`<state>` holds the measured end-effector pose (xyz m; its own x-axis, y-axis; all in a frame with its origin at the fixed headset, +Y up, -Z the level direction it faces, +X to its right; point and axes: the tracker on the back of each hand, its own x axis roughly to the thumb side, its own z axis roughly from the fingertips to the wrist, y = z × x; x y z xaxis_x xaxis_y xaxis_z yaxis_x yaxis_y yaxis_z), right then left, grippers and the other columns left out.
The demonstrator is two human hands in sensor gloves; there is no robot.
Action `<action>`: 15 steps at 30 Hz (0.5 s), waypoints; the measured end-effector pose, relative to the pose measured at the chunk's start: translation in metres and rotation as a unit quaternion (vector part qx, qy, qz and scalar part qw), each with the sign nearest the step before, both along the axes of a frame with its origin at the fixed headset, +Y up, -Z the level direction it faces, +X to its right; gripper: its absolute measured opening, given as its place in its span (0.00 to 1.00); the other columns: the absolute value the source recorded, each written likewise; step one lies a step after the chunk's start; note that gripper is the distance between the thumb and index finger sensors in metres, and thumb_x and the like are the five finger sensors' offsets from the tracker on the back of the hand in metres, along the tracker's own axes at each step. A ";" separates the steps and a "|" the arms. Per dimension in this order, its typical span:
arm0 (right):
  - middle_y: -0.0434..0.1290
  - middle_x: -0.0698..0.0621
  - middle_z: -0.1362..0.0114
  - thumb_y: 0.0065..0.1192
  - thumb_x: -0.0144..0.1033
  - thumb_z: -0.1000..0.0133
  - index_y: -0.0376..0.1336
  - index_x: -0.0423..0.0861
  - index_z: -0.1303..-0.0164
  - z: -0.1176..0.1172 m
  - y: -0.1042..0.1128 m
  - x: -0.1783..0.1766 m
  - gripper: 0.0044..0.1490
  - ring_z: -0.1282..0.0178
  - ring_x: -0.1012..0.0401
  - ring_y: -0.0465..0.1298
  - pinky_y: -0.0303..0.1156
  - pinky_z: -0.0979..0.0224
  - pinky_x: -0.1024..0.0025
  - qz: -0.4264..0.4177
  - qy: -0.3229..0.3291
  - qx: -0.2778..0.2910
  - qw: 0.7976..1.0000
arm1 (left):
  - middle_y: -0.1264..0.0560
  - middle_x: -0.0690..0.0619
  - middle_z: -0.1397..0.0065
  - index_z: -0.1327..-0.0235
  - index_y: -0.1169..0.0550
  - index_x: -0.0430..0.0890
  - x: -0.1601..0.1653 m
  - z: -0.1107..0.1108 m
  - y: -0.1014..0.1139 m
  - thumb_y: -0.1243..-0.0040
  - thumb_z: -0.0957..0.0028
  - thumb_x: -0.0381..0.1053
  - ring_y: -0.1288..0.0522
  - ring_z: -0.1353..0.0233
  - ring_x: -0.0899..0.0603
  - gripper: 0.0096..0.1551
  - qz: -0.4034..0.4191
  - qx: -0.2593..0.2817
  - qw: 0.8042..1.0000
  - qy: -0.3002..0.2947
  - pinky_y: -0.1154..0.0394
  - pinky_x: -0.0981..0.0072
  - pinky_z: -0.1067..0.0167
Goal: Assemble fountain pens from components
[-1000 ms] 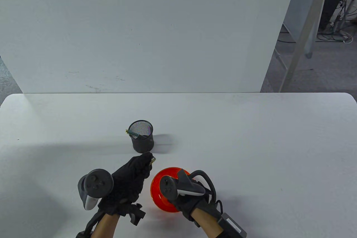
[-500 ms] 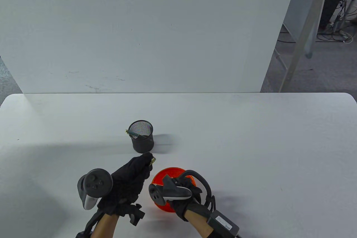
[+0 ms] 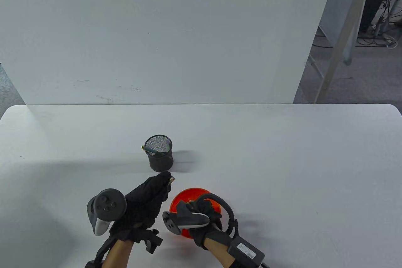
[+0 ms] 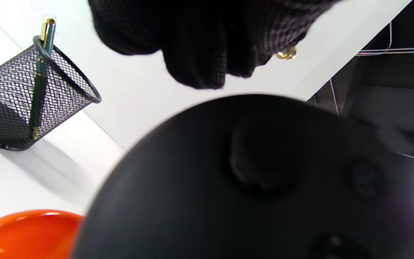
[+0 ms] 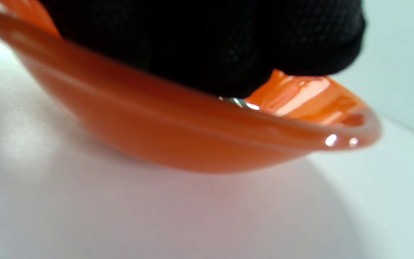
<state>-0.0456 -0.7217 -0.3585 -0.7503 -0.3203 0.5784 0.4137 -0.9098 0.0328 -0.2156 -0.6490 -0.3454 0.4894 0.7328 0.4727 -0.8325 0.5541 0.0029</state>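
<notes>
Table view: the left hand (image 3: 144, 202) is curled around a gold-tipped pen part (image 3: 171, 180) just short of the mesh cup (image 3: 160, 154), which holds a finished pen (image 3: 150, 150). The right hand (image 3: 204, 217) reaches into the orange bowl (image 3: 188, 194) on the worktop (image 3: 282, 161).

Left wrist view: only the gold tip shows; the small part could slip.

Right wrist view: fingers (image 5: 199, 43) are inside the bowl; whether they grip anything I cannot tell. Pressing its rim could tip it.

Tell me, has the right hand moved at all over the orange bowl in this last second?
Yes. In the table view the right hand has slid toward the view's lower left across the orange bowl, which stayed put; more of the bowl's far rim now shows.
</notes>
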 end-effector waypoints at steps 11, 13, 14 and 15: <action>0.80 0.47 0.51 0.71 0.41 0.42 0.73 0.36 0.41 -0.012 0.000 -0.001 0.27 0.56 0.55 0.79 0.80 0.54 0.59 -0.034 -0.045 -0.049 0.997 | 0.23 0.49 0.34 0.26 0.29 0.52 0.001 -0.003 -0.003 0.45 0.38 0.51 0.18 0.45 0.47 0.26 0.016 -0.018 1.000 -0.008 0.23 0.49 0.41; 0.79 0.47 0.51 0.70 0.42 0.42 0.73 0.36 0.42 -0.015 -0.001 -0.002 0.27 0.56 0.56 0.78 0.79 0.54 0.59 -0.028 -0.046 -0.061 0.997 | 0.23 0.48 0.34 0.26 0.29 0.52 0.000 -0.002 -0.003 0.45 0.38 0.51 0.18 0.45 0.47 0.26 0.016 -0.016 1.000 -0.004 0.23 0.49 0.41; 0.79 0.48 0.51 0.70 0.42 0.42 0.72 0.35 0.42 -0.017 -0.002 -0.003 0.27 0.56 0.56 0.78 0.79 0.54 0.59 -0.025 -0.049 -0.067 0.996 | 0.23 0.49 0.34 0.26 0.29 0.52 0.000 -0.002 -0.002 0.45 0.38 0.51 0.18 0.45 0.47 0.26 0.019 -0.015 1.000 -0.003 0.23 0.49 0.41; 0.79 0.48 0.52 0.70 0.42 0.42 0.72 0.32 0.43 -0.017 -0.003 -0.004 0.30 0.56 0.56 0.78 0.79 0.53 0.59 -0.023 -0.048 -0.068 0.996 | 0.23 0.49 0.34 0.26 0.29 0.52 0.000 -0.002 -0.003 0.45 0.38 0.51 0.18 0.45 0.47 0.26 0.021 -0.016 1.000 -0.003 0.23 0.49 0.41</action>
